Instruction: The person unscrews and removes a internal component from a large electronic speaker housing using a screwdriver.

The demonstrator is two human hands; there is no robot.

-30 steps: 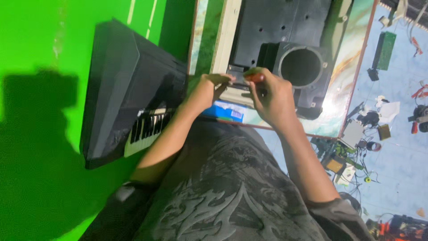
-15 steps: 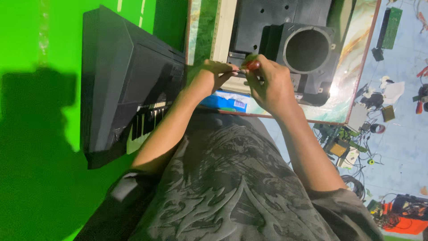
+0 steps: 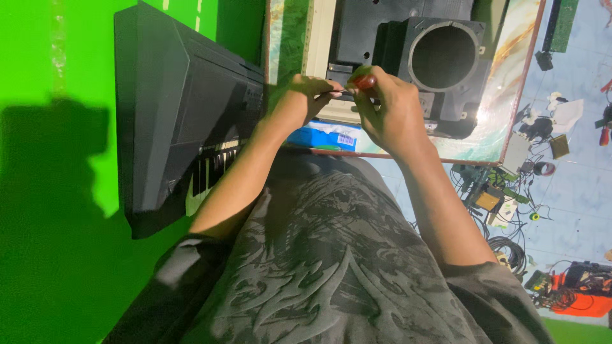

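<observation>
While gripped by right hand [image 3: 389, 111], screwdriver [image 3: 357, 85], tip toward left hand [image 3: 306, 99]

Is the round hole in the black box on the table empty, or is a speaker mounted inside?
Empty: the round hole in the black box shows only a dark hollow, with no cone.

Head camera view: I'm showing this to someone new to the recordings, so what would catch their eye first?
Probably the bright green surface filling the left side, with a black keyboard lying on it. Next, at top centre, the left hand and right hand meet over a red-handled tool, beside a black housing with a big round opening. Tangled cables and parts litter the pale floor at right.
</observation>
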